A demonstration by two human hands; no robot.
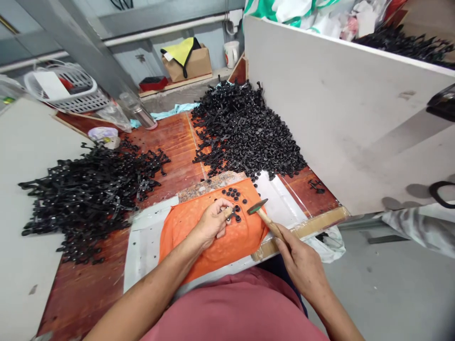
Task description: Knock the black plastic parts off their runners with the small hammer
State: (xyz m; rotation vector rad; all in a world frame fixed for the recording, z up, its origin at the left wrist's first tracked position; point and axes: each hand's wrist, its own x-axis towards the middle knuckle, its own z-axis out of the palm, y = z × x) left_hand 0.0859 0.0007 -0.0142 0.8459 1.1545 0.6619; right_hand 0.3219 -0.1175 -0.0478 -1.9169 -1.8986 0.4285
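Observation:
My right hand (300,258) is wrapped round the wooden handle of a small hammer (268,220), its dark head over the right side of an orange cloth (199,237). Above the same cloth, my left hand (213,220) pinches a small black part (229,215), mostly covered by the fingers; one fingertip wears a tan covering. Several small round black caps (232,192) lie on the cloth just beyond and beside my left fingers.
A big heap of black parts (245,128) lies at the back beside a grey partition (302,90). Another heap of black parts (95,189) is on the left. A steel bottle (144,116), a white basket (67,87), a cardboard box (190,64) and a mug (232,54) stand at the back.

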